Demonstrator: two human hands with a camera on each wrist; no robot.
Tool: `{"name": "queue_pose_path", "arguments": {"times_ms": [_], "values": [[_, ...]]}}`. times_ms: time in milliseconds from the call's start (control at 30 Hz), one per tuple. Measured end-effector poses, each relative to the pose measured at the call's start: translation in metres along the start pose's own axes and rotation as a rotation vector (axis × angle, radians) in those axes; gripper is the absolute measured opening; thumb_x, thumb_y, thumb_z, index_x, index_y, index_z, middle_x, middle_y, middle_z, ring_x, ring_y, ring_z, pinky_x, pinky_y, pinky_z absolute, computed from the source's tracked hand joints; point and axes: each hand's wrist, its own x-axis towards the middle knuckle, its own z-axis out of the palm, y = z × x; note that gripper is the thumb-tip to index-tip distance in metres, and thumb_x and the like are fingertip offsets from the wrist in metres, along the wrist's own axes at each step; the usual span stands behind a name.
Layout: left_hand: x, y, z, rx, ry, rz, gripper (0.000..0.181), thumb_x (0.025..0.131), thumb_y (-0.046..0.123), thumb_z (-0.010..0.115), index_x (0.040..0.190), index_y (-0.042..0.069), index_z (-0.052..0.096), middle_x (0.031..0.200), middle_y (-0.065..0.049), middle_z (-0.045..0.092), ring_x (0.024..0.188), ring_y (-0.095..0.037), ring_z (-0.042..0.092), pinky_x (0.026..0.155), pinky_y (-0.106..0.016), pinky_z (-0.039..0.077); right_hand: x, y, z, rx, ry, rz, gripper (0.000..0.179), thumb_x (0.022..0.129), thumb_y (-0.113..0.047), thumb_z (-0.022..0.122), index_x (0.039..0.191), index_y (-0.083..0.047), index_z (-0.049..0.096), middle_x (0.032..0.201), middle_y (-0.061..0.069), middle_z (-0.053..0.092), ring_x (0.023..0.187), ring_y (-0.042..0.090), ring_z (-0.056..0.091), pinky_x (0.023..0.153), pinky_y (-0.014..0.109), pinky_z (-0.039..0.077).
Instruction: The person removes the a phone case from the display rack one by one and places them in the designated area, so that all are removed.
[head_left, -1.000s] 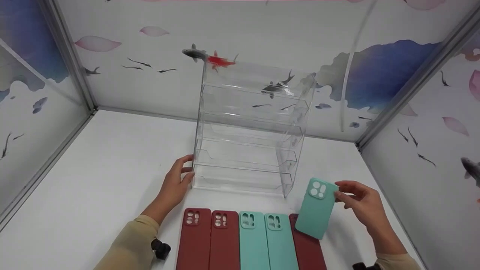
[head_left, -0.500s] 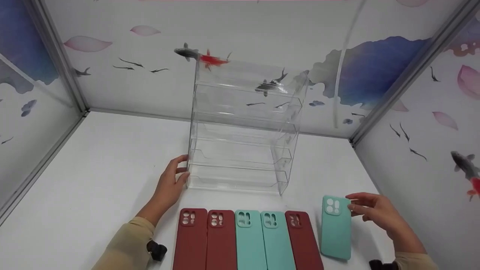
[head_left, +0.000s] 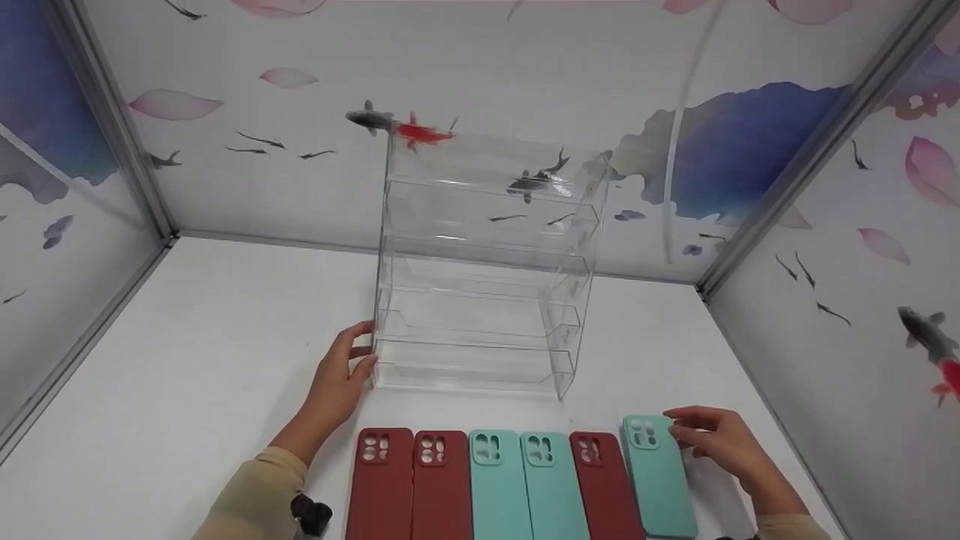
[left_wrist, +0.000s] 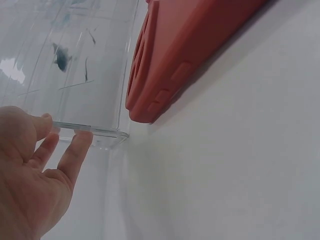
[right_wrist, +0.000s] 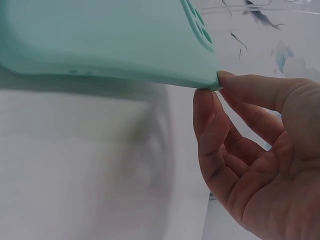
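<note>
A clear acrylic rack (head_left: 465, 300) with several stacked tiers stands upright mid-table. At its lower left side, the left hand (head_left: 337, 382) touches the side panel with its thumb and fingers spread. The right hand (head_left: 716, 442) pinches the upper right corner of a mint green phone case (head_left: 664, 487) between thumb and fingers. That case lies at the right end of a row, its pinched end slightly raised in the right wrist view. Next to it is a dark red phone case (head_left: 604, 495). Further left are two mint green cases (head_left: 496, 491) and two dark red cases (head_left: 381, 495).
The white table (head_left: 247, 322) is bounded by a back wall (head_left: 300, 187) and side walls printed with fish and petals. The row of cases runs along the table's front, close before the rack. Bare tabletop shows on both sides of the rack.
The right hand has carried the mint green case rightward from above the end red case and lowered it to the table beside the row. The left hand keeps its place at the rack.
</note>
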Motion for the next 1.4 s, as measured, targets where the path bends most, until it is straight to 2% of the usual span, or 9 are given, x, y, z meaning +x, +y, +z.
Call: {"name": "queue_pose_path", "arguments": {"times_ms": [367,700,833,967,1133,1233,1333,1400], "values": [[0.002,0.001,-0.008,-0.009,0.016,0.023,0.054,0.109,0.013,0.052,0.158,0.017,0.032,0.162,-0.007,0.038,0.14,-0.031,0.051,0.115,-0.052,0.047,-0.004,-0.002,0.019,-0.055,0.008,-0.023,0.038,0.094,-0.023,0.077,0.125,-0.003,0.073,0.113,0.01,0.075,0.089,0.016,0.065,0.07,0.026,0.059],[-0.001,-0.004,-0.01,0.003,0.037,0.017,0.055,0.108,0.012,0.053,0.159,0.016,0.032,0.162,-0.008,0.038,0.139,-0.031,0.052,0.115,-0.051,0.047,-0.004,-0.008,0.029,-0.091,0.029,-0.01,0.034,0.091,-0.019,0.079,0.119,-0.002,0.074,0.108,0.01,0.074,0.09,0.018,0.07,0.068,0.028,0.061],[0.0,-0.003,-0.01,0.024,0.038,0.019,0.055,0.108,0.013,0.053,0.159,0.016,0.031,0.162,-0.008,0.038,0.139,-0.031,0.052,0.115,-0.051,0.048,-0.006,-0.013,0.034,-0.152,0.058,-0.027,0.029,0.091,-0.015,0.078,0.117,-0.003,0.075,0.104,0.008,0.073,0.091,0.02,0.072,0.068,0.029,0.062],[0.002,-0.004,-0.008,0.028,0.058,0.033,0.055,0.108,0.013,0.054,0.159,0.017,0.032,0.162,-0.008,0.039,0.139,-0.031,0.052,0.116,-0.053,0.047,-0.006,-0.022,0.038,-0.233,0.104,-0.049,0.027,0.091,-0.014,0.076,0.116,-0.003,0.074,0.104,0.01,0.074,0.093,0.024,0.073,0.071,0.034,0.063],[0.0,-0.009,-0.002,0.008,0.052,0.019,0.055,0.108,0.014,0.054,0.159,0.018,0.033,0.162,-0.007,0.041,0.139,-0.029,0.053,0.116,-0.052,0.047,-0.019,-0.039,0.052,-0.304,0.153,-0.012,0.04,0.094,-0.022,0.074,0.128,-0.002,0.067,0.118,0.019,0.07,0.103,0.032,0.069,0.082,0.047,0.061],[-0.001,-0.011,0.002,0.013,0.057,0.003,0.055,0.108,0.014,0.055,0.158,0.018,0.034,0.161,-0.006,0.043,0.137,-0.028,0.054,0.115,-0.052,0.048,-0.027,-0.056,0.068,-0.332,0.211,-0.062,0.05,0.094,-0.024,0.075,0.137,-0.003,0.061,0.132,0.026,0.061,0.116,0.04,0.062,0.089,0.055,0.058],[0.0,-0.009,0.002,0.026,0.08,-0.013,0.055,0.107,0.014,0.056,0.158,0.018,0.034,0.16,-0.006,0.044,0.136,-0.028,0.055,0.114,-0.053,0.048,-0.03,-0.079,0.089,-0.342,0.3,-0.167,0.058,0.092,-0.022,0.078,0.143,-0.005,0.056,0.139,0.029,0.051,0.123,0.045,0.051,0.095,0.059,0.054],[0.0,-0.006,0.002,0.042,0.086,-0.026,0.056,0.107,0.015,0.056,0.158,0.018,0.033,0.16,-0.007,0.044,0.136,-0.028,0.054,0.113,-0.053,0.049,-0.031,-0.095,0.101,-0.344,0.36,-0.24,0.063,0.089,-0.019,0.08,0.145,-0.007,0.054,0.142,0.028,0.046,0.124,0.044,0.046,0.098,0.059,0.051]]}}
